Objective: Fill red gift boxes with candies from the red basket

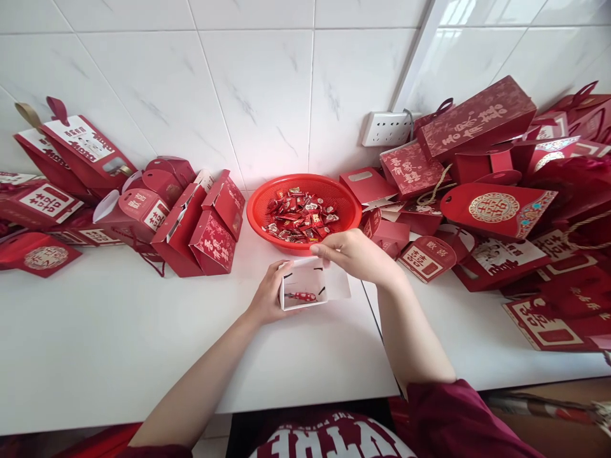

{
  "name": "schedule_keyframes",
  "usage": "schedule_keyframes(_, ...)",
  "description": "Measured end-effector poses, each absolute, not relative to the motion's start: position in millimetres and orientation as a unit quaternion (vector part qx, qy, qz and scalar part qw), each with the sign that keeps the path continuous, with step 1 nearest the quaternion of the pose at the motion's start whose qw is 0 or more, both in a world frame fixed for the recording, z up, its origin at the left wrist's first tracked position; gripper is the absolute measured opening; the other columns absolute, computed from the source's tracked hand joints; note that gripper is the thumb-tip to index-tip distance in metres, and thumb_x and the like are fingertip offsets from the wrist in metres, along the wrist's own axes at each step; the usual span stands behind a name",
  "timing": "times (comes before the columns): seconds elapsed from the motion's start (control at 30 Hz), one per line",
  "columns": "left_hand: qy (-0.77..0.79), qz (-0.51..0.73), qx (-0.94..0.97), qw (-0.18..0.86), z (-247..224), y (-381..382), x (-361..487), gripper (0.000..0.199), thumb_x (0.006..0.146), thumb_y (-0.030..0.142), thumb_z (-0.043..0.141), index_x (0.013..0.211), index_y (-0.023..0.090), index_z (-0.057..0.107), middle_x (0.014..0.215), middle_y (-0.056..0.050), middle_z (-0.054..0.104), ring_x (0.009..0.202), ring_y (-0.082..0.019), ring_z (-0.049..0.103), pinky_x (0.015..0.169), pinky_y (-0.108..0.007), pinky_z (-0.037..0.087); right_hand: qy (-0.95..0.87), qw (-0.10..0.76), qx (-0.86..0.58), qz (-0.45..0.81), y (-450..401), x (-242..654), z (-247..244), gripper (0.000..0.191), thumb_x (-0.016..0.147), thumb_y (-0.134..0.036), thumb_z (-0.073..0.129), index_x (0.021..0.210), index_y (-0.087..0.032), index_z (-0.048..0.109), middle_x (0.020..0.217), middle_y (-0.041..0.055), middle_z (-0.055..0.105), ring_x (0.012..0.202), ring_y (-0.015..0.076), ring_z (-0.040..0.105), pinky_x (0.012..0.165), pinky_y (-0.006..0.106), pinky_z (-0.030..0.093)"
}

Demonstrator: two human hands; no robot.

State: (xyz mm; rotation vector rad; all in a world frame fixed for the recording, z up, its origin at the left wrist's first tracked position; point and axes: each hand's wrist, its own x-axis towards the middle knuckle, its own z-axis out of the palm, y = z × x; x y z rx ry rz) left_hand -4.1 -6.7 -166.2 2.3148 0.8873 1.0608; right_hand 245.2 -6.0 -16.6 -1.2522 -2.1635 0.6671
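My left hand is closed around the side of a small open gift box, tilted so that its white inside faces me. Red-wrapped candies lie at the bottom of the box, and a white flap sticks out to its right. Just over the box's far right corner is my right hand, thumb and fingers pinched together; what they hold, if anything, is hidden. Directly behind the box stands a red plastic basket holding many small wrapped candies.
Red gift boxes stand in a group on the left of the white table. A larger heap of red boxes fills the right side. At the back, a white power strip rests by the tiled wall.
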Motion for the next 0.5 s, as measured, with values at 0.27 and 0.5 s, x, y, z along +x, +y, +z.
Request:
schedule_keyframes(0.27, 0.275, 0.395, 0.859, 0.175, -167.0, -9.1, -5.1, 0.109, 0.065, 0.038, 0.087, 0.153, 0.043, 0.022, 0.148, -0.010, 0.037, 0.134, -0.038, 0.044, 0.105, -0.056, 0.045, -0.726, 0.409, -0.523, 0.179, 7.7, 263.2, -22.8, 0.031, 0.101, -0.032, 0.042, 0.098, -0.020, 0.071, 0.105, 0.0068, 0.074, 0.103, 0.0227, 0.068, 0.092, 0.035, 0.048)
schedule_keyframes(0.5, 0.271, 0.389, 0.847, 0.240, -171.3, -12.6, 7.5, 0.109, 0.063, 0.042, 0.087, 0.152, 0.038, 0.025, 0.147, -0.012, 0.037, 0.136, -0.038, 0.041, 0.108, -0.058, 0.042, -0.740, 0.350, -0.538, 0.204, 46.6, 271.0, -43.9, 0.033, 0.097, -0.024, 0.041, 0.122, -0.019, 0.062, 0.131, 0.0108, 0.063, 0.126, 0.0242, 0.056, 0.107, 0.042, 0.041)
